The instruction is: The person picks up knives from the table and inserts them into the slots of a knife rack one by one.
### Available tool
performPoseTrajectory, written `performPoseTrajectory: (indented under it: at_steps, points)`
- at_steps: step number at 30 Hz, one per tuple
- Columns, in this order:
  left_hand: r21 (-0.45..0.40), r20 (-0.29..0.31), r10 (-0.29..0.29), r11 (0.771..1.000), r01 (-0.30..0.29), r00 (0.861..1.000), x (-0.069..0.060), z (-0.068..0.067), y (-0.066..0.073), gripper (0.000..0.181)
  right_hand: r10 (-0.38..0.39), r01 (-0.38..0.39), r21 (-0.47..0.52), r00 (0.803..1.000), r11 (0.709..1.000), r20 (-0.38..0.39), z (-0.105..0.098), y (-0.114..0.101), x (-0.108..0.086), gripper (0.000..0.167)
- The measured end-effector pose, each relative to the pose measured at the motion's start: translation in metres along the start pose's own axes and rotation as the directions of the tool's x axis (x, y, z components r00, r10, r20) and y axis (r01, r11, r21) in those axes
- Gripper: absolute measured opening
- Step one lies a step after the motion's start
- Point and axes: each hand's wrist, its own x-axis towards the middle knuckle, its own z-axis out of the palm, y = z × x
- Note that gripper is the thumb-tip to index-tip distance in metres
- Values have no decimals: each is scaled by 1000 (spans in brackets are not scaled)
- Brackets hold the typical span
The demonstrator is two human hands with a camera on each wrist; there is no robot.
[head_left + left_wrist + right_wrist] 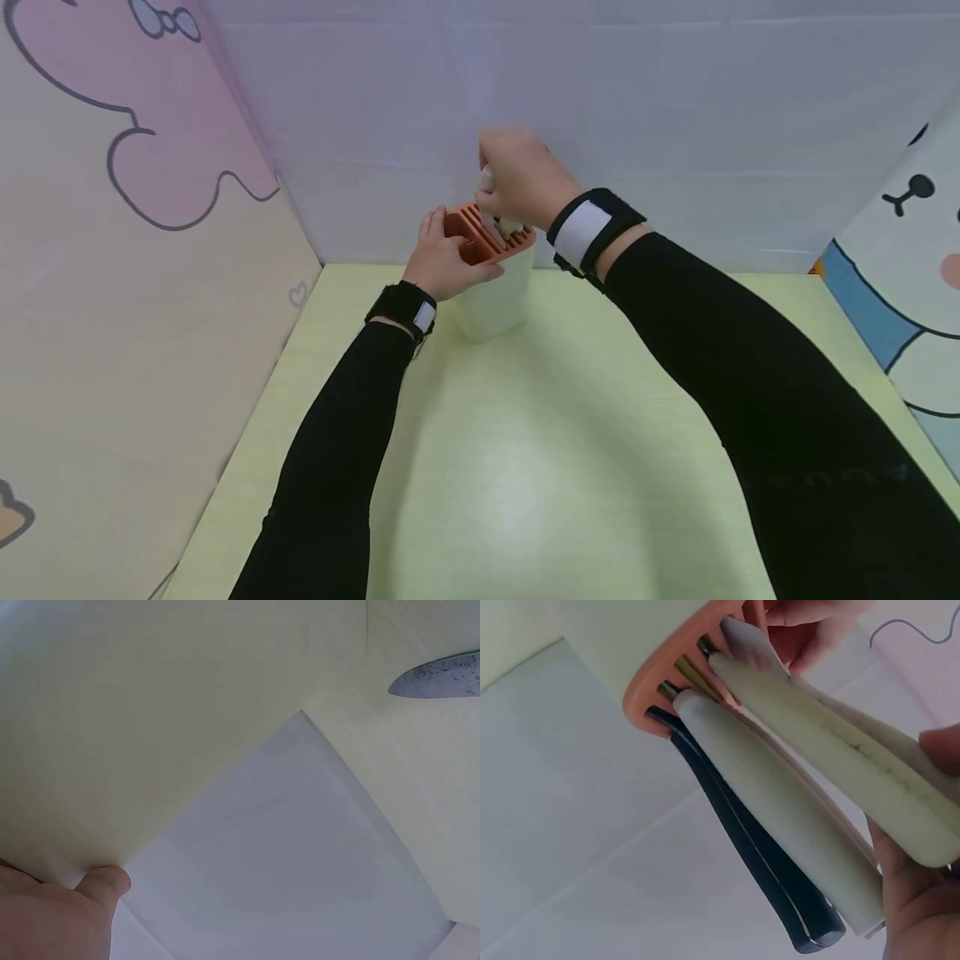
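A pale green knife block with an orange slotted top stands at the back of the table. My left hand grips its rim, thumb in front and fingers over the far edge. In the left wrist view only part of that hand shows, with its thumb. My right hand holds a knife by its pale handle, above the slots. This knife's broad blade is partly visible at the top. Beside it stand a dark-handled knife and pale-handled knives.
In the left wrist view a knife blade shows over the table surface, its handle out of frame. The pale yellow table extends towards me. A white cloth wall rises close behind the block, with printed walls at both sides.
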Motion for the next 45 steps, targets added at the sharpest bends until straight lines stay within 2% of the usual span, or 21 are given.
performPoseTrajectory:
  at_steps: [4,10,18,24,30,38,45]
  points:
    - [1,-4,-2,1000,2,1000,1,1,-2,77,-18,19,-24,999,1000,26,2,0,1,23]
    - [-3,-18,0,1000,-1,1000,2,2,-3,76,-39,39,-12,999,999,14,3,0,3,23]
    - [10,-14,1,1000,0,1000,3,5,-2,76,18,-17,-20,1000,1000,25,8,-2,2,22]
    - [4,-20,8,1000,-8,1000,3,4,-1,73,16,-14,-62,999,998,29,9,-2,1,25]
    - [-4,-24,6,1000,-6,1000,4,5,-2,72,-22,26,-108,999,994,34,11,-3,-1,25]
    - [-18,-38,20,1000,-21,999,6,7,-7,70,-150,150,-194,989,969,16,10,-6,-4,19]
    - [-26,-34,23,999,-24,999,8,11,-7,72,-155,154,-209,988,966,11,11,-5,-4,13]
